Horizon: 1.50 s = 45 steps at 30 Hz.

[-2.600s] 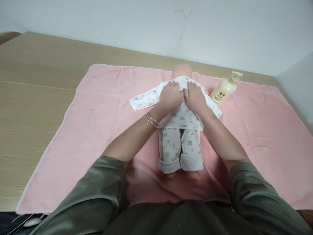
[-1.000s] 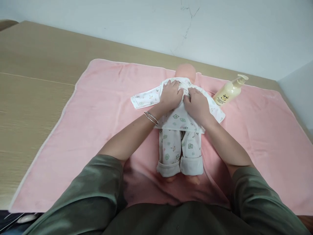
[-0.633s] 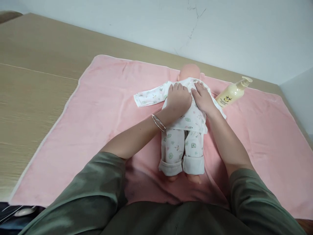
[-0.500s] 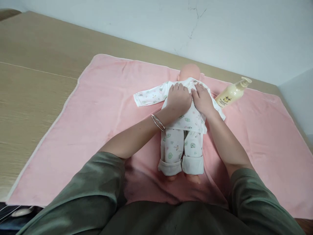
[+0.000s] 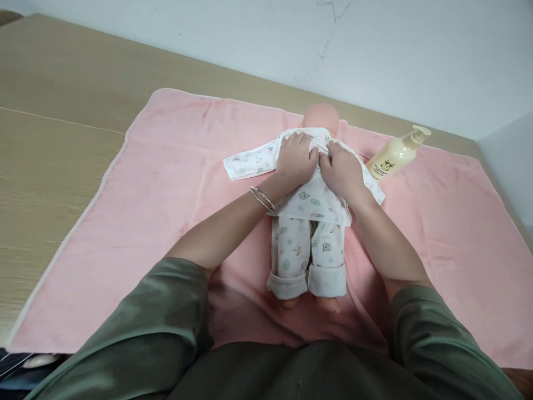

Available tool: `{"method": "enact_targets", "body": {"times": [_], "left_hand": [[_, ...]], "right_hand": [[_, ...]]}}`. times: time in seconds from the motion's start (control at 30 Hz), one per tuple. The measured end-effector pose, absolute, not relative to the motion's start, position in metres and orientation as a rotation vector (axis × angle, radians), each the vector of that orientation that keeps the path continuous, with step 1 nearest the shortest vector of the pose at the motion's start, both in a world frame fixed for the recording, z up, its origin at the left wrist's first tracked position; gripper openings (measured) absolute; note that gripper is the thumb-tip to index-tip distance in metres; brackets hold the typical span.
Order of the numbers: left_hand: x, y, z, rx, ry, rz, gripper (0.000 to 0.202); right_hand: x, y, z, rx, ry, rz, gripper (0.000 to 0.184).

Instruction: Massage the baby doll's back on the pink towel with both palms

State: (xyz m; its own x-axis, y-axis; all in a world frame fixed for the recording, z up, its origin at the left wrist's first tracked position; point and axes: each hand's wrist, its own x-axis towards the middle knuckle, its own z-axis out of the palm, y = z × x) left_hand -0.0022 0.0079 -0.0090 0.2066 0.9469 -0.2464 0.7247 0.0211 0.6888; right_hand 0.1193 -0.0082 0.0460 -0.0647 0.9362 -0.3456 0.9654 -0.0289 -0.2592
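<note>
A baby doll (image 5: 320,116) lies with its bald head away from me and its feet towards me; no face shows. It wears a white printed shirt (image 5: 318,204) and matching trousers (image 5: 291,250) with turned-up cuffs. My left hand (image 5: 296,161) rests flat on the upper left of the shirt, fingers a little apart. On the upper right of the shirt lies my right hand (image 5: 345,171), also with fingers stretched out. The thumbs are close together over the middle. One sleeve (image 5: 250,163) spreads out to the left; the other sticks out beyond my right hand.
Beneath the doll a pink blanket (image 5: 179,183) covers much of the wooden table (image 5: 54,155). A pale yellow pump bottle (image 5: 393,157) leans or lies just right of the doll's shoulder. Behind the table stands a white wall (image 5: 250,33) with cracks.
My left hand has shifted slightly left and its thumb has spread away from the fingers. My right hand stays on the shirt. The view has moved a little.
</note>
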Motion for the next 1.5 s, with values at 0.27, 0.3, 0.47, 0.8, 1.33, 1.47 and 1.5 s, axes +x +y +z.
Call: {"method": "enact_targets", "body": {"times": [0.27, 0.3, 0.47, 0.8, 1.33, 1.47, 1.5], "left_hand": [[-0.001, 0.006, -0.011, 1.75, 1.58, 0.4, 0.043], [-0.001, 0.006, -0.011, 1.748, 1.582, 0.392, 0.044], [-0.001, 0.006, -0.01, 1.77, 1.592, 0.386, 0.043], [0.005, -0.012, 0.018, 1.809, 1.618, 0.333, 0.04], [-0.007, 0.014, -0.021, 1.711, 1.516, 0.372, 0.05], [0.005, -0.006, 0.007, 1.79, 1.57, 0.307, 0.049], [0.007, -0.009, 0.014, 1.819, 1.574, 0.291, 0.048]], "right_hand": [[0.131, 0.001, 0.022, 2.077, 2.187, -0.79, 0.052], [0.131, 0.001, 0.021, 2.067, 2.172, -0.795, 0.054], [0.132, 0.003, 0.019, 2.074, 2.179, -0.794, 0.057], [0.156, 0.01, 0.01, 2.012, 2.28, -0.955, 0.059], [0.131, -0.001, 0.032, 2.081, 2.202, -0.787, 0.043], [0.146, 0.01, 0.021, 2.145, 2.11, -0.834, 0.041], [0.148, 0.011, 0.02, 2.154, 2.104, -0.834, 0.042]]}}
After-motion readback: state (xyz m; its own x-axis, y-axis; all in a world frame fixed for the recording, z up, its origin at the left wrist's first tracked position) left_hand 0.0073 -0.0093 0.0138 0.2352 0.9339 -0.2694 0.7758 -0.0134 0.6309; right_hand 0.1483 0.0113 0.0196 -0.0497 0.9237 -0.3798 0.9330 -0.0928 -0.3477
